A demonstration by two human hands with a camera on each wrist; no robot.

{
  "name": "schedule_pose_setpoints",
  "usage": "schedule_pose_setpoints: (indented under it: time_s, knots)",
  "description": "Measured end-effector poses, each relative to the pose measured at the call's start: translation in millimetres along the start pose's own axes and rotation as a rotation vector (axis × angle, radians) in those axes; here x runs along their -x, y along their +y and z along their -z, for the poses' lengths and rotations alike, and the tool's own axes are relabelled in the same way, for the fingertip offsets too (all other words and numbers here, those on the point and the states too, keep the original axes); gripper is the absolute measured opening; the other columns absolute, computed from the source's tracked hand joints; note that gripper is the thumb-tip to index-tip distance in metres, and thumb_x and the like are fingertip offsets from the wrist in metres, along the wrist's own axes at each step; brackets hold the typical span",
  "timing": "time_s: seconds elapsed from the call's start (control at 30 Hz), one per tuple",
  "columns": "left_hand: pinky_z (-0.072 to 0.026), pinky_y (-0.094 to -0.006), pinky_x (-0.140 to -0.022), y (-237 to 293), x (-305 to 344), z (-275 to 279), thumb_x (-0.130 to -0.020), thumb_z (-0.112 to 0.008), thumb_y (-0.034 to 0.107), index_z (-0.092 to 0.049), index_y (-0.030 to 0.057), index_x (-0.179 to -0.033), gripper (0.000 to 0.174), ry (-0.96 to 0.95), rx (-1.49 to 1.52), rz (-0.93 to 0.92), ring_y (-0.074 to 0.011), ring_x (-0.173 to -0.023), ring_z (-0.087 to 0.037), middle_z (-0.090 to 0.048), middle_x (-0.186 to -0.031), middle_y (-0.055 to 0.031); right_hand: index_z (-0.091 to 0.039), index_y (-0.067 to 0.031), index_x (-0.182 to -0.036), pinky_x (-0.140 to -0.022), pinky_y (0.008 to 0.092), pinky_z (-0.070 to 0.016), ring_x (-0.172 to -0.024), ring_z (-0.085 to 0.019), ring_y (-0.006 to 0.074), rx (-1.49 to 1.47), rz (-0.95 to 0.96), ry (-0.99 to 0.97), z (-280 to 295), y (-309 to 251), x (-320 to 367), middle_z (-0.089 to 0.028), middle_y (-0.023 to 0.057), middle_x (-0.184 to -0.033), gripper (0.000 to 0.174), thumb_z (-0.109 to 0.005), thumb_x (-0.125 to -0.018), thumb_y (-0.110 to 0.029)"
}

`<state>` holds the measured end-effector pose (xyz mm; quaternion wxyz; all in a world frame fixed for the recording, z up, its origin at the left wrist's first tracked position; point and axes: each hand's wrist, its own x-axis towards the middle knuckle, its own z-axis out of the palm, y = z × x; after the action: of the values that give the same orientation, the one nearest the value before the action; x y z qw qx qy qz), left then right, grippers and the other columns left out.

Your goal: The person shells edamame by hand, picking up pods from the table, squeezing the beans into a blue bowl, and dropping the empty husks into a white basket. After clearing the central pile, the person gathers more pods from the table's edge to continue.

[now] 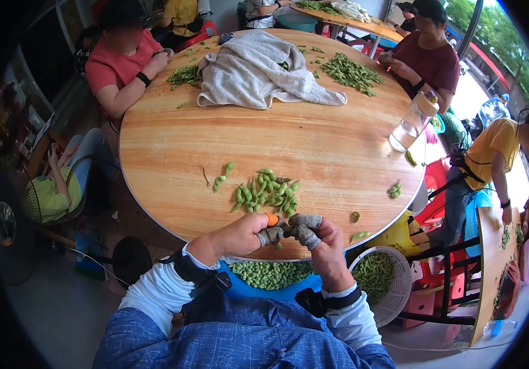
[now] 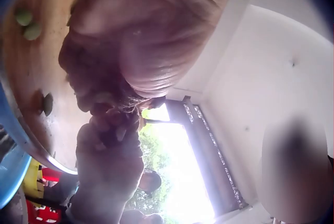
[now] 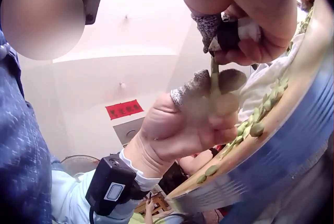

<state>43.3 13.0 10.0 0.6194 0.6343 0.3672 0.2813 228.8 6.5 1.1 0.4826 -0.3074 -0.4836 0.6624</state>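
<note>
Both forearms angle inward, the left hand (image 1: 243, 234) and right hand (image 1: 328, 249) meeting over the near edge of the table (image 1: 277, 132). They share one green pod (image 3: 214, 76) (nearly upright in the right wrist view): left fingers pinch its lower part, right fingertips its top. One bottle (image 1: 407, 130) stands beyond.

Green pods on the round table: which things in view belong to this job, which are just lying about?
Part of the job, it seems:
left hand and right hand, with grey finger covers
green pod between them
pod pile ahead
blue tub of green beans below

Lying about, apparently:
grey towel
clear bottle
</note>
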Motion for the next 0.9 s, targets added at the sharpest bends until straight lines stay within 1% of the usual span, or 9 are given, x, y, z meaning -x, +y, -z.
schedule_pose_setpoints:
  time_s: [0.1, 0.2, 0.33, 0.37, 0.53, 0.63, 0.73, 0.83, 0.9]
  knots:
    - [-0.0443, -0.0231, -0.066, 10.2, 1.4, -3.7, -0.084, -0.052, 0.011, -0.055, -0.0008, -0.093, 0.015, 0.073, -0.096, -0.046, -0.0075, -0.072, -0.052, -0.057, -0.077, -0.0018, -0.058, 0.0012, -0.094, -0.059, 0.0193, -0.0407, -0.065, -0.051, 0.0069, 0.031, 0.028, 0.107, -1.9, 3.0, 0.6, -0.060, 0.0030, -0.078, 0.018, -0.057, -0.079, -0.006]
    - [-0.0443, -0.0230, -0.065, 13.0, 5.3, -5.0, -0.082, -0.054, 0.011, -0.056, -0.0010, -0.090, 0.015, 0.159, -0.124, -0.089, -0.0081, -0.070, -0.053, -0.058, -0.074, -0.0016, -0.058, 0.0012, -0.095, -0.058, 0.0196, -0.0405, -0.064, -0.050, 0.0065, 0.073, 0.031, 0.266, -7.8, -8.9, 6.8, -0.059, 0.0022, -0.077, 0.018, -0.056, -0.079, -0.007]
    - [-0.0447, -0.0243, -0.065, 12.9, 11.0, -17.1, -0.077, -0.060, 0.009, -0.056, -0.0028, -0.091, 0.019, 0.221, -0.111, -0.082, -0.0097, -0.070, -0.054, -0.060, -0.078, -0.0066, -0.056, 0.0024, -0.098, -0.056, 0.0186, -0.0375, -0.064, -0.048, 0.0059, 0.056, -0.174, 0.114, 3.3, -9.6, 22.4, -0.057, 0.0014, -0.076, 0.022, -0.054, -0.081, -0.011]
    - [-0.0449, -0.0242, -0.065, 15.3, 12.3, -19.3, -0.077, -0.061, 0.009, -0.056, -0.0031, -0.091, 0.019, 0.227, -0.146, -0.096, -0.0097, -0.071, -0.054, -0.060, -0.078, -0.0070, -0.056, 0.0023, -0.099, -0.056, 0.0183, -0.0363, -0.064, -0.047, 0.0061, 0.046, -0.210, 0.125, 1.1, -12.8, 25.3, -0.056, 0.0010, -0.075, 0.023, -0.054, -0.081, -0.012]
    - [-0.0456, -0.0243, -0.069, 24.9, 17.5, -25.6, -0.073, -0.063, 0.007, -0.056, -0.0043, -0.091, 0.022, 0.219, -0.291, -0.141, -0.0102, -0.074, -0.056, -0.061, -0.080, -0.0087, -0.056, 0.0022, -0.099, -0.056, 0.0190, -0.0368, -0.064, -0.048, 0.0069, -0.159, -0.199, 0.124, 0.6, -12.6, 32.7, -0.056, 0.0010, -0.075, 0.024, -0.056, -0.080, -0.012]
    - [-0.0448, -0.0242, -0.066, 19.4, 14.7, -32.3, -0.074, -0.062, 0.007, -0.056, -0.0032, -0.090, 0.020, 0.193, -0.212, -0.091, -0.0087, -0.072, -0.054, -0.060, -0.077, -0.0077, -0.055, 0.0026, -0.100, -0.057, 0.0194, -0.0372, -0.064, -0.048, 0.0077, -0.136, -0.184, 0.122, 0.9, -9.7, 32.3, -0.056, 0.0012, -0.075, 0.026, -0.058, -0.079, -0.012]
    - [-0.0429, -0.0237, -0.062, -1.3, 14.5, -30.9, -0.076, -0.059, 0.008, -0.058, -0.0014, -0.087, 0.014, 0.040, -0.117, -0.012, -0.0067, -0.068, -0.051, -0.060, -0.073, -0.0064, -0.055, 0.0025, -0.100, -0.057, 0.0195, -0.0373, -0.064, -0.049, 0.0080, -0.125, -0.153, 0.192, -6.7, -12.2, 31.8, -0.057, 0.0012, -0.076, 0.026, -0.058, -0.079, -0.011]
    - [-0.0415, -0.0203, -0.065, 2.8, 18.0, -32.0, -0.082, -0.056, 0.012, -0.057, -0.0013, -0.089, 0.015, 0.074, -0.063, -0.032, -0.0050, -0.071, -0.049, -0.058, -0.076, 0.0001, -0.057, 0.0022, -0.098, -0.058, 0.0196, -0.0373, -0.064, -0.049, 0.0077, -0.083, -0.181, 0.178, -4.9, -13.2, 34.5, -0.057, 0.0010, -0.075, 0.024, -0.058, -0.079, -0.012]
    - [-0.0413, -0.0200, -0.065, 3.0, 18.2, -33.1, -0.082, -0.056, 0.012, -0.057, -0.0012, -0.089, 0.015, 0.070, -0.066, -0.026, -0.0048, -0.072, -0.049, -0.058, -0.077, -0.0001, -0.058, 0.0020, -0.095, -0.058, 0.0198, -0.0371, -0.064, -0.049, 0.0074, -0.056, -0.205, 0.136, -1.3, -11.4, 38.1, -0.057, 0.0008, -0.074, 0.022, -0.058, -0.079, -0.014]
